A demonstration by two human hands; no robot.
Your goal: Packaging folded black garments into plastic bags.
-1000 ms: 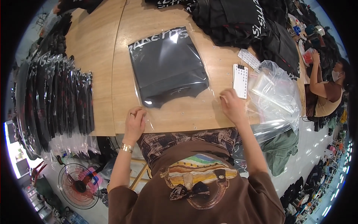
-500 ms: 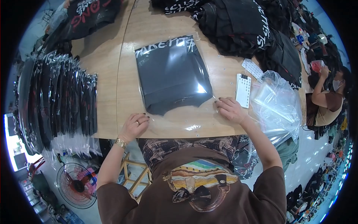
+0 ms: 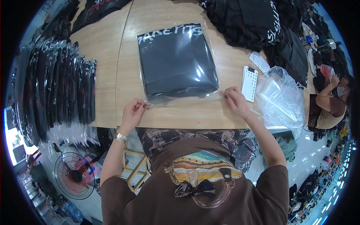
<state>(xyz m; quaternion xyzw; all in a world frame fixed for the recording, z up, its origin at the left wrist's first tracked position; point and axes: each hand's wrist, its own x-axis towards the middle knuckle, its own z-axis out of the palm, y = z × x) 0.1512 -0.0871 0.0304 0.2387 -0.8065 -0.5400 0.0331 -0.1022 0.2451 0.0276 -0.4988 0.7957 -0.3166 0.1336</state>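
Note:
A folded black garment (image 3: 178, 63) with white lettering across its far end lies flat in a clear plastic bag (image 3: 210, 96) on the table in front of me. My left hand (image 3: 133, 112) is at the bag's near left corner, thumb and fingers pinched together on the plastic. At the near right corner, my right hand (image 3: 236, 101) also has its fingers closed on the bag's edge. Between both hands the clear film runs along the garment's near side. Glare hides part of the plastic.
Bagged black garments (image 3: 60, 86) stand in a long row at left. Loose black garments (image 3: 247, 22) are heaped at far right. White label sheets (image 3: 248, 83), one with a black clip, lie beside clear empty bags (image 3: 281, 97). A fan (image 3: 75, 175) stands below left; another person (image 3: 332, 99) sits at right.
Both hands have drawn the bag's near end in toward the garment, so less loose film reaches toward me. The garment's near edge now looks straighter. The whole view has shifted slightly.

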